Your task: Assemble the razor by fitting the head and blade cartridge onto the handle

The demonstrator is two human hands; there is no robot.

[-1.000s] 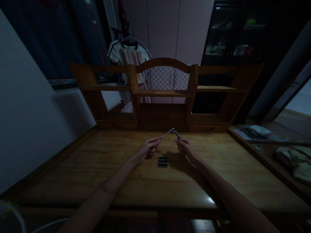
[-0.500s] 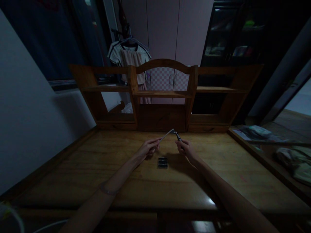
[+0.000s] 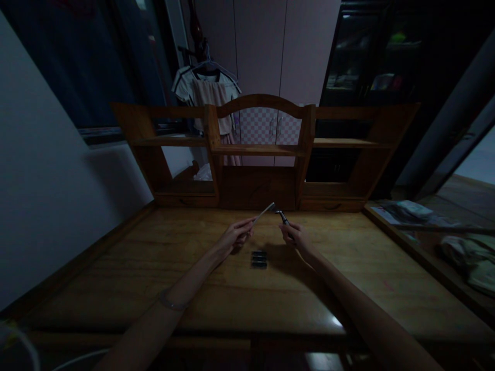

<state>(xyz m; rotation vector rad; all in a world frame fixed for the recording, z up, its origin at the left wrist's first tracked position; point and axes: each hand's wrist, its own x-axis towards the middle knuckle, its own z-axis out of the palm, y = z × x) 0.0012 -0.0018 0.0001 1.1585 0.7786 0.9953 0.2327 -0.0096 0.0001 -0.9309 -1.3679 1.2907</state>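
Note:
My left hand [image 3: 240, 234] is closed round a slim pale stick that looks like a toothbrush [image 3: 263, 212], its tip slanting up and right. In my right hand [image 3: 294, 235] is a small razor [image 3: 283, 217] with a bent head and a dark, silvery handle; the fingers wrap its lower end. A narrow gap shows between the brush tip and the razor head. On the wooden desk [image 3: 154, 268], below and between both hands, lies a small pack of black razor cartridges [image 3: 259, 259], side by side. Dim light hides their finer detail.
A wooden shelf unit [image 3: 258, 149] stands along the desk's far edge. Papers and a plastic bag [image 3: 413, 208] lie beyond the raised right edge, with cloth [image 3: 467, 257] nearer. Clothes on hangers [image 3: 209, 90] hang behind the shelf. A white cable [image 3: 81, 358] curves at the lower left.
The toothbrush tip has shifted slightly up and left, away from the razor head it met before. My right hand and the cartridges stay nearly where they were.

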